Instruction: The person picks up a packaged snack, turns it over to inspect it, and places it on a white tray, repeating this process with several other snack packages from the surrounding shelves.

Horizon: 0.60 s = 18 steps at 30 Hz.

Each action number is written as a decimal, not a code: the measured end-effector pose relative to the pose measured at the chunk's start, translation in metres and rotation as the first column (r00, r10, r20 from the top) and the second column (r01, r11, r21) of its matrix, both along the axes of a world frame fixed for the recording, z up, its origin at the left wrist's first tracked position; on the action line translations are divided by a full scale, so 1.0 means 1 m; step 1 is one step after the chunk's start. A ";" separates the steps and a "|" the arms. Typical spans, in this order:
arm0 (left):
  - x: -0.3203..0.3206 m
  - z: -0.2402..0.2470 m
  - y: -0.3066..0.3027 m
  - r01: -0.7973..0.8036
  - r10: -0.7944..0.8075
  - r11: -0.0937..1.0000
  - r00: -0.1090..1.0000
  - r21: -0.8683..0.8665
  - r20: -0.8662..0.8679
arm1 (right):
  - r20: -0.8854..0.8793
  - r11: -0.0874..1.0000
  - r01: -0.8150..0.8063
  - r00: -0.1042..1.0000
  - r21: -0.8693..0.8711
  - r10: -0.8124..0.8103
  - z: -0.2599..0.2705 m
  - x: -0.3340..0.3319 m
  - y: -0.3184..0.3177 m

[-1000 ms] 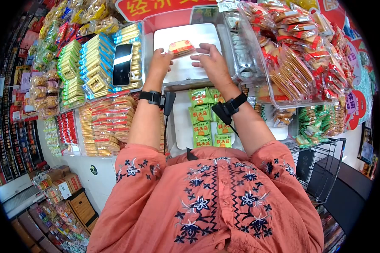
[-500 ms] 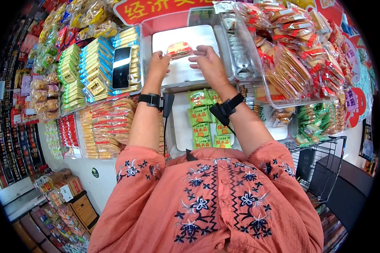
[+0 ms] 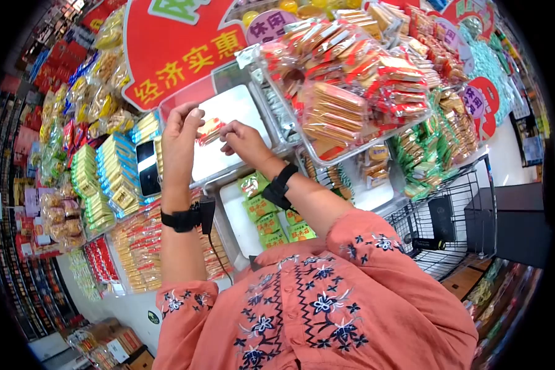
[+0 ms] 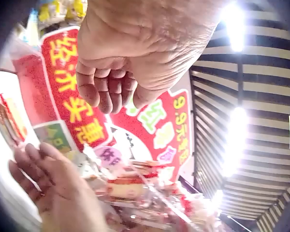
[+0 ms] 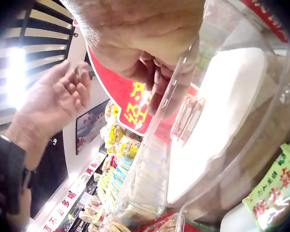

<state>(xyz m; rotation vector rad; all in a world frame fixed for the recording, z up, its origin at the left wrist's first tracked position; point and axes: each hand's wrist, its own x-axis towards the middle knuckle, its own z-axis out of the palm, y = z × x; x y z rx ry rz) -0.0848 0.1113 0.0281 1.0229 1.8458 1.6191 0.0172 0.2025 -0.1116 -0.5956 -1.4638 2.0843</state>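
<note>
A small stack of crackers in clear wrap with red bands [image 3: 209, 131] lies on the white base of a clear bin [image 3: 237, 106]. Left of the stack, my left hand [image 3: 180, 132] is raised with loosely bent fingers and holds nothing. My right hand [image 3: 248, 143] hovers at the stack's right side, fingers bent. In the left wrist view, the right fingers [image 4: 34, 162] are just below the stack [image 4: 10, 120]; whether they touch it is unclear. The right wrist view shows the stack [image 5: 187, 117] beyond the bin's clear wall, with the left hand [image 5: 55, 104] well apart.
A phone [image 3: 147, 168] lies on packets left of the bin. Green packets [image 3: 262, 209] fill part of a nearer bin. A heaped bin of wrapped crackers [image 3: 336, 114] stands right, above a wire cart [image 3: 441, 228]. A red sign [image 3: 179, 49] rises behind.
The head view has swung, shifting the bins left and tilting them. My left hand has lifted away from the stack; the right fingers have bent more. The stack still lies in its bin.
</note>
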 end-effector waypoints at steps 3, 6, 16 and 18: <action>0.036 0.046 0.013 0.143 -0.140 0.989 0.987 0.039 -0.079 | -0.022 0.999 -0.013 1.000 0.038 0.014 0.004 0.003 0.000; 0.061 0.069 0.034 0.287 -0.278 0.957 0.946 0.033 -0.170 | -0.015 0.996 0.011 1.000 0.084 -0.010 0.004 0.004 -0.001; 0.096 0.079 0.090 0.625 -0.657 0.740 0.592 -0.249 -0.467 | 0.007 0.992 0.088 0.996 0.095 -0.089 0.013 0.006 -0.003; 0.097 0.077 0.092 0.632 -0.690 0.722 0.638 -0.281 -0.342 | -0.016 0.990 0.097 0.995 0.105 -0.096 0.009 0.003 -0.003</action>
